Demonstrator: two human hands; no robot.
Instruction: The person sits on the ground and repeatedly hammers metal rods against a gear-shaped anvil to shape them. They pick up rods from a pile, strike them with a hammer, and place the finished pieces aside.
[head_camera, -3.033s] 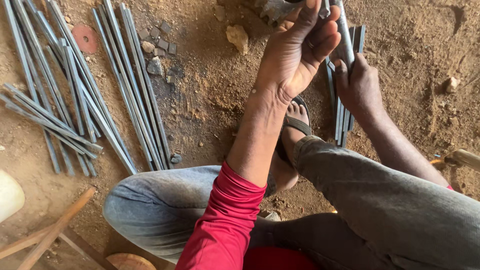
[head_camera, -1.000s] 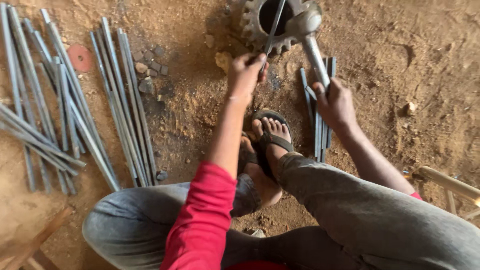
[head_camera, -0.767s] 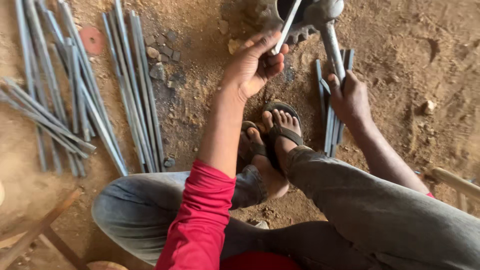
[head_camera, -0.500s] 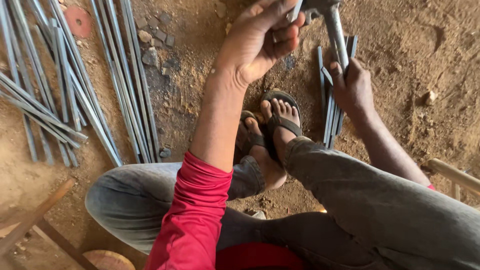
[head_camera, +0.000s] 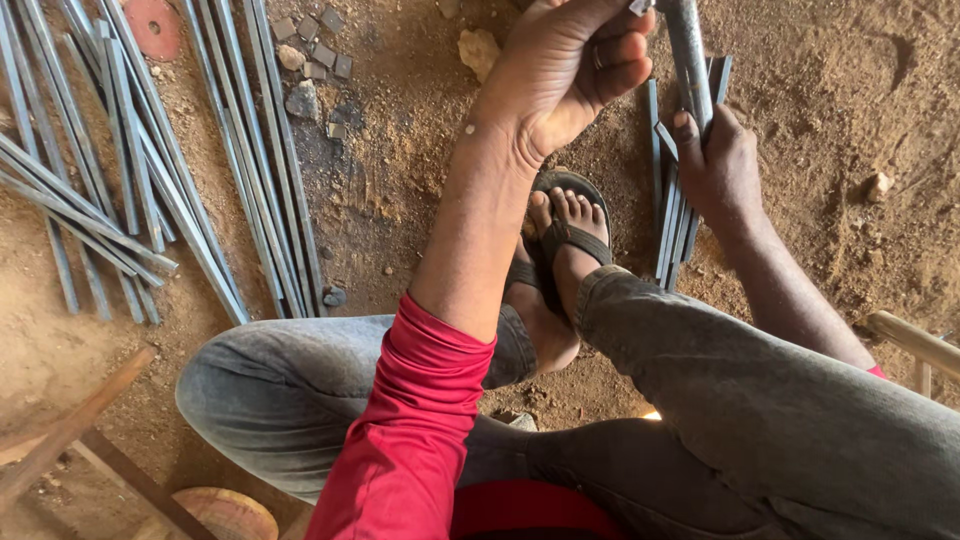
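Nearest the camera sat the person's own lap: grey trousers (head_camera: 700, 400) over crossed legs and a red sleeve (head_camera: 410, 430) pushed up the left forearm; just beyond the knees the feet lay together in dark sandals (head_camera: 565, 235) on the packed earth floor (head_camera: 830, 130). Past the feet, the right hand (head_camera: 720, 165) was wrapped closed around a grey metal shaft (head_camera: 690, 55) that ran up out of the top edge, its head out of view; the hand also lay against a small bundle of flat metal strips (head_camera: 665, 215) on the dirt. Farther up, the left hand (head_camera: 565, 75) had its fingers curled shut on a thin metal piece (head_camera: 640, 6), only the tip of which showed at the frame's edge. Well apart to the left, long metal rods (head_camera: 250, 170) lay in rows; small stones (head_camera: 310, 60) and a rusty round disc (head_camera: 152, 22) sat beyond them.
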